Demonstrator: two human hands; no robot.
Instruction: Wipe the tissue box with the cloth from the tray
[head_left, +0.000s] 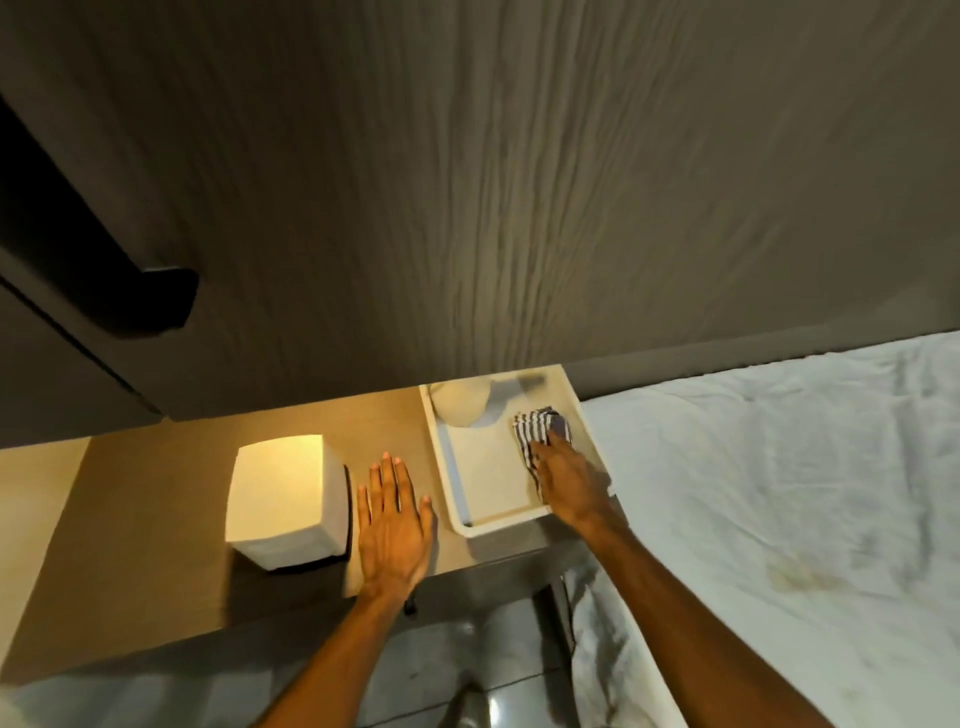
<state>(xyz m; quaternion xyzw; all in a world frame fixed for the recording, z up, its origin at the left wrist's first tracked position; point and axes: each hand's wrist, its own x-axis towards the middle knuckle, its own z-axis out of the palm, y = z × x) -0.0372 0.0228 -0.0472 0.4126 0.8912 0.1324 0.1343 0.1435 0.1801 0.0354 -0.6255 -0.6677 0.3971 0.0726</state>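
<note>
The striped cloth (540, 434) is reached by the right hand (563, 480) inside the white tray (480, 527); whether it is gripped cannot be told. The left hand (392, 525) is laid flat, fingers spread, on the tabletop (171, 561) beside the tissue box (285, 499). The bowl (460, 402) nearby could be knocked, or the tray dragged, if the cloth is pulled carelessly.

Tissue box (288, 499) left of tray (470, 525), cloth (537, 434) in tray's right side
</note>
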